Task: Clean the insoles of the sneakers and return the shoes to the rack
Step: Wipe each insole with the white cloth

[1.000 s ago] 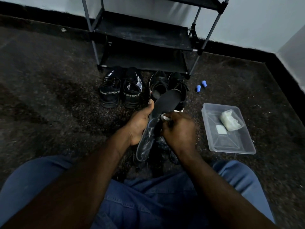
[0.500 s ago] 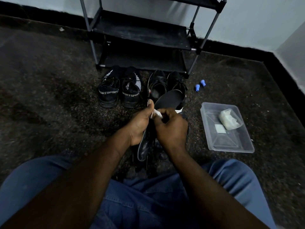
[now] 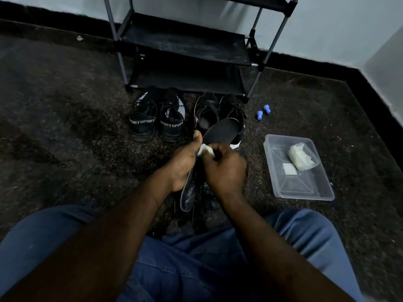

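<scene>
A dark insole (image 3: 220,132) is held upright-tilted above the floor by my left hand (image 3: 184,164), thumb on its left edge. My right hand (image 3: 224,171) presses a small white wipe (image 3: 205,149) against the insole's middle. Behind them on the floor stand two pairs of black sneakers: a "SPORT" pair (image 3: 157,116) on the left and a plainer pair (image 3: 218,112) on the right, partly hidden by the insole. The black shoe rack (image 3: 185,42) stands against the wall with bare shelves.
A clear plastic tub (image 3: 305,188) with a white bag of wipes (image 3: 302,156) and a flat white square sits on the floor to the right. Two small blue caps (image 3: 262,112) lie near the rack's right leg. My blue-jeaned knees fill the bottom.
My right hand with the wipe has slid left and up along the insole, toward my left thumb. The insole has turned more edge-on at its lower end.
</scene>
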The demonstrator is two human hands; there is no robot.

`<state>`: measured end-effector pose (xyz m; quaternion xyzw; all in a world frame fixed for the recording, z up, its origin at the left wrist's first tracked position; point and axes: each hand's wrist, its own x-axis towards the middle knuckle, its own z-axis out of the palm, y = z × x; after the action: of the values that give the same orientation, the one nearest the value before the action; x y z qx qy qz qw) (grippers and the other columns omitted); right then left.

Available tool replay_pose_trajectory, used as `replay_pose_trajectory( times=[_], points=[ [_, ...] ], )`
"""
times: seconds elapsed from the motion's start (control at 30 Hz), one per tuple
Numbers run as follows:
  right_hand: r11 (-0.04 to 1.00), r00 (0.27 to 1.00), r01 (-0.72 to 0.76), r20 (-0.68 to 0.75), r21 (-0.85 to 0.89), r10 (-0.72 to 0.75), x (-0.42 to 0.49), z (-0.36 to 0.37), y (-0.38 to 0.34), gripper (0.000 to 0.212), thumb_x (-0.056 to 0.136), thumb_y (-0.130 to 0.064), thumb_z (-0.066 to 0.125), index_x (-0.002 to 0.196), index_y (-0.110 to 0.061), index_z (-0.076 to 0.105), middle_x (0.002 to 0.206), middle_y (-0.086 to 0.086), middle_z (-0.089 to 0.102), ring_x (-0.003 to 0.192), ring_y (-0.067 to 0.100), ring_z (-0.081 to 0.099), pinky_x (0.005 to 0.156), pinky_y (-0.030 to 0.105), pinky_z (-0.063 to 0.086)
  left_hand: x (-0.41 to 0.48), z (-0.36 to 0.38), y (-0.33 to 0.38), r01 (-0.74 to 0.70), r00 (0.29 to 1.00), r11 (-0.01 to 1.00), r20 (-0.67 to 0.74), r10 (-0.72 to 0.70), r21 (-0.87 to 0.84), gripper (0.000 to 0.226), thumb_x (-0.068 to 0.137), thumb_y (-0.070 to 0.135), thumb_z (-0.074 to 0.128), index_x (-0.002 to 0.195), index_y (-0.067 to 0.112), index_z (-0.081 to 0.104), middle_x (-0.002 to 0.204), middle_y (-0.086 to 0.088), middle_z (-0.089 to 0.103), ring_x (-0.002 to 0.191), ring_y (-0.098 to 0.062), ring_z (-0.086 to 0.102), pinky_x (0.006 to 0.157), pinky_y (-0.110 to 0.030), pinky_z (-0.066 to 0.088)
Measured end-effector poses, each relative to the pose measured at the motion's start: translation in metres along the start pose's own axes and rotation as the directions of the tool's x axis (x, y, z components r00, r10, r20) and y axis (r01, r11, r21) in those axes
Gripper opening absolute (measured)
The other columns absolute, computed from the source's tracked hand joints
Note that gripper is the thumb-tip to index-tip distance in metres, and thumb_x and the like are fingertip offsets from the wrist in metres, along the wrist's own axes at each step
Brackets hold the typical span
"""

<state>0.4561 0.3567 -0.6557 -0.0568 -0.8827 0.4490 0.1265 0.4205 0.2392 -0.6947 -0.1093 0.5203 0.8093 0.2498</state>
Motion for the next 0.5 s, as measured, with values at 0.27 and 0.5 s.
replay_pose_trajectory(
  times=[0.27,0.5],
  points=[
    [0.986,0.999,0.018,0.04,-0.165,-0.012,0.001,-0.008,0.014,0.014,0.086,-0.042,0.07,0.091,-0.029,0.072,0.078,-0.009,0.072,0.071,0.01,0.066,0.064,0.033,0.054,-0.006,0.004,0.006,0.043,0.999,0.998,0.023,-0.042,-0.048,0.089,0.086,0.083,0.049,0.138,0.012,0.062,0.141,-0.021,0.06,0.13,-0.037,0.058,0.113,-0.054,0.043],
    [0.992,0.992,-0.128,-0.013,-0.021,0.128,0.024,-0.038,0.023,0.014,0.082,-0.03,0.066,0.089,-0.023,0.075,0.083,-0.007,0.073,0.079,0.009,0.067,0.074,0.031,0.055,-0.009,0.005,0.016,0.061,0.997,0.993,0.06,-0.055,-0.105,0.069,0.101,0.069,0.025,0.125,0.02,0.067,0.121,-0.007,0.074,0.102,-0.023,0.074,0.077,-0.044,0.063]
  ],
)
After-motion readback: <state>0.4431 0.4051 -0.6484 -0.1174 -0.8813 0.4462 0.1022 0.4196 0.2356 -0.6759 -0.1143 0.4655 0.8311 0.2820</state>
